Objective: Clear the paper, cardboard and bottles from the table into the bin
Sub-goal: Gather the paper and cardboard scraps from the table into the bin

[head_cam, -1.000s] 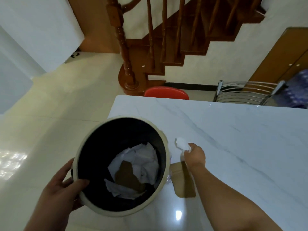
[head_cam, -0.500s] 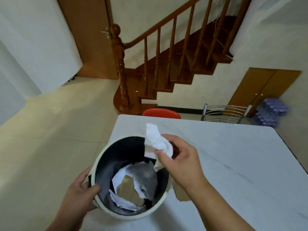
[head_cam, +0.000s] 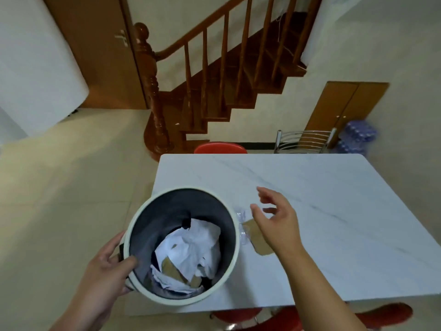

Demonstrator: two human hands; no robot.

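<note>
My left hand (head_cam: pixel 108 266) grips the near-left rim of a round cream bin (head_cam: pixel 235 244) with a dark inside, held tilted against the left edge of the white marble table (head_cam: pixel 322 211). Crumpled white paper (head_cam: pixel 191 249) and brown cardboard scraps (head_cam: pixel 171 271) lie inside it. My right hand (head_cam: pixel 278 219) hovers open and empty just right of the bin, fingers spread. Under that hand a brown cardboard piece (head_cam: pixel 259 240) lies flat on the table. Next to it, against the bin, lies a clear crushed plastic bottle (head_cam: pixel 243 225), mostly hidden.
Red stools stand at the far table edge (head_cam: pixel 219 148) and below the near edge (head_cam: pixel 381 311). A metal chair back (head_cam: pixel 305 142) and a pack of water bottles (head_cam: pixel 358 134) are at the far right. A wooden staircase (head_cam: pixel 214 87) rises behind.
My right hand lifted the crumpled white paper from the table over the bin and let it go; the paper now lies inside. The hand has moved right, open, above the cardboard.
</note>
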